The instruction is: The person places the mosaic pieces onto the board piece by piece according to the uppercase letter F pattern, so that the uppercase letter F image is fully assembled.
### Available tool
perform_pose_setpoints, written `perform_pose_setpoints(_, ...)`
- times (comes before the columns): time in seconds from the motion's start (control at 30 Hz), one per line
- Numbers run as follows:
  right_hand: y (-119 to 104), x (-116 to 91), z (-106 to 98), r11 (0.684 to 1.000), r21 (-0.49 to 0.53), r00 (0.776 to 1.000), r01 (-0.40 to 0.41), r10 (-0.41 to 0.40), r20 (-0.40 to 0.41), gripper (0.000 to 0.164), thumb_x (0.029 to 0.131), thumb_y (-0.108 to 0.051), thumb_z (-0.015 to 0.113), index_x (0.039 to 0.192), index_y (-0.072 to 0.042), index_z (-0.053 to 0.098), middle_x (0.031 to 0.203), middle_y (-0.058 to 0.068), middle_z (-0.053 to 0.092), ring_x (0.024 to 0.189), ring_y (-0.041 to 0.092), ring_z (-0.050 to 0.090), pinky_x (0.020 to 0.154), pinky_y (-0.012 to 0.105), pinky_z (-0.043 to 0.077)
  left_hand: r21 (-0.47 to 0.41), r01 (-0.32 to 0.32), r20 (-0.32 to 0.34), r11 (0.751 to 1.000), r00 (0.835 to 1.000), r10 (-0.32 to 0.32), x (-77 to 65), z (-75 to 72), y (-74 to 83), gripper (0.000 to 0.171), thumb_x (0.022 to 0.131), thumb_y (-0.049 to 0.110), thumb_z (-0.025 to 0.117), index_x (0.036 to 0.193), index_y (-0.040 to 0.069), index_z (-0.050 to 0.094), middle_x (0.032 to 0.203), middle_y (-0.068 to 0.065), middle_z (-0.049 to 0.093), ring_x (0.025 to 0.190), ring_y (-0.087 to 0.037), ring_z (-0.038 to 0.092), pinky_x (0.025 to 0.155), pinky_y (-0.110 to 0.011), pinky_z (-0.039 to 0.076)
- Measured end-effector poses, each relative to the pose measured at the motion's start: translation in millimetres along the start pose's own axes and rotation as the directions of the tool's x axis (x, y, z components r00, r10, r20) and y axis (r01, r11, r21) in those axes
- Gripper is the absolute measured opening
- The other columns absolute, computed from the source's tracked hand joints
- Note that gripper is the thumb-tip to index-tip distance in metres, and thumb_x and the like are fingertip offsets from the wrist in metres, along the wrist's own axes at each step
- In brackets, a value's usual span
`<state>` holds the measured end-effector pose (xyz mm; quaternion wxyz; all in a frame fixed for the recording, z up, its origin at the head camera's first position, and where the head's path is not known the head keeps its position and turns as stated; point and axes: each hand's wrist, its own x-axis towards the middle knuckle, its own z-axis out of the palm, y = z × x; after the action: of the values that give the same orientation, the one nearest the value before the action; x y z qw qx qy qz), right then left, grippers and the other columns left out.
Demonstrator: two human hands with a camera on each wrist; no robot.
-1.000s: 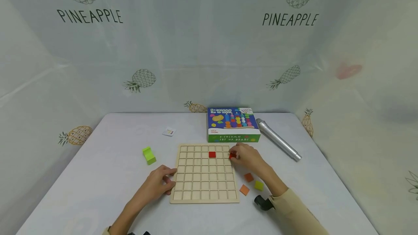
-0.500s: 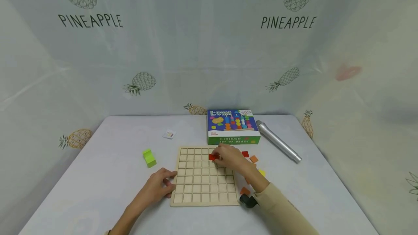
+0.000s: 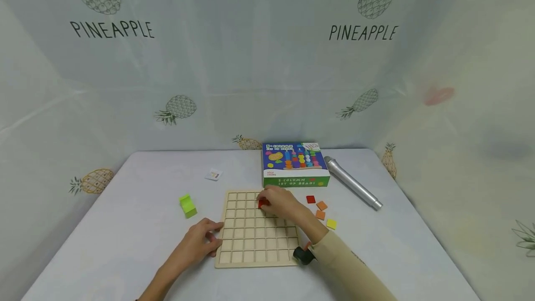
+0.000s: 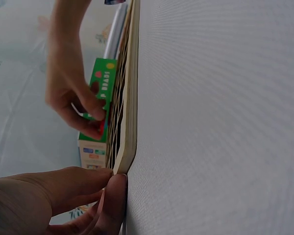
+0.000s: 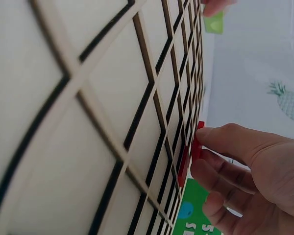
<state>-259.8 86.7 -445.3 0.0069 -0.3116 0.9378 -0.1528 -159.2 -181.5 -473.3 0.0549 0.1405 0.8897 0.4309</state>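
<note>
A wooden grid board (image 3: 237, 245) lies flat on the table. My left hand (image 3: 199, 241) grips its left edge; in the left wrist view the fingers (image 4: 63, 188) pinch the rim near a corner. Over the board's upper rows, my right hand (image 3: 281, 202) pinches a small red square tile (image 3: 263, 203). The right wrist view shows this pinched red tile (image 5: 197, 147) between thumb and fingers, tilted near the grid. Another red tile (image 5: 183, 169) sits in a cell just below it; in the head view the hand hides that cell.
Loose tiles lie right of the board: red (image 3: 310, 199), several orange (image 3: 320, 215) and yellow (image 3: 331, 224). Behind stand a bead-set box (image 3: 296, 164) and a silver microphone-like rod (image 3: 353, 183). A light-green block (image 3: 188, 206) and a small white card (image 3: 214, 174) are at left.
My right hand has moved left from the board's right edge to over the upper rows, carrying the red tile. The left hand stays at the board's left edge.
</note>
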Motion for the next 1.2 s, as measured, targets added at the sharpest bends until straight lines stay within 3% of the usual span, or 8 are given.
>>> perform_pose_setpoints(0.37, -4.0, 7.7, 2.3, 1.000, 0.028, 1.000, 0.009, -0.010, 0.012, 0.023, 0.090, -0.018, 0.072, 0.112, -0.013, 0.073, 0.104, 0.002, 0.065, 0.089, 0.013, 0.060, 0.074, 0.025, 0.055, -0.030, -0.017, 0.001, 0.999, 1.000, 0.017, 1.4, 0.0, -2.4, 0.051, 0.082, 0.001, 0.074, 0.129, -0.010, 0.058, 0.109, -0.017, 0.059, 0.065, -0.005, 0.060, 0.049, -0.019, 0.054)
perform_pose_setpoints(0.8, -4.8, 9.8, 3.5, 0.999, 0.034, 1.000, 0.016, -0.016, 0.019, 0.024, 0.090, -0.018, 0.072, 0.113, -0.013, 0.072, 0.104, 0.002, 0.065, 0.089, 0.013, 0.058, 0.074, 0.025, 0.055, 0.001, -0.034, -0.002, 0.999, 0.999, 0.034, 1.5, -0.1, -4.9, 0.049, 0.083, 0.002, 0.074, 0.128, -0.009, 0.059, 0.108, -0.016, 0.059, 0.062, -0.005, 0.061, 0.049, -0.020, 0.052)
perform_pose_setpoints(1.2, -5.2, 8.5, 1.8, 0.999, 0.041, 1.000, 0.005, -0.005, 0.010, 0.025, 0.089, -0.017, 0.072, 0.114, -0.012, 0.072, 0.105, 0.004, 0.065, 0.089, 0.014, 0.060, 0.075, 0.026, 0.056, -0.023, -0.009, 0.000, 1.000, 1.000, 0.009, 0.5, -0.6, -2.2, 0.050, 0.083, 0.001, 0.074, 0.128, -0.009, 0.058, 0.109, -0.016, 0.059, 0.062, -0.006, 0.060, 0.048, -0.019, 0.053)
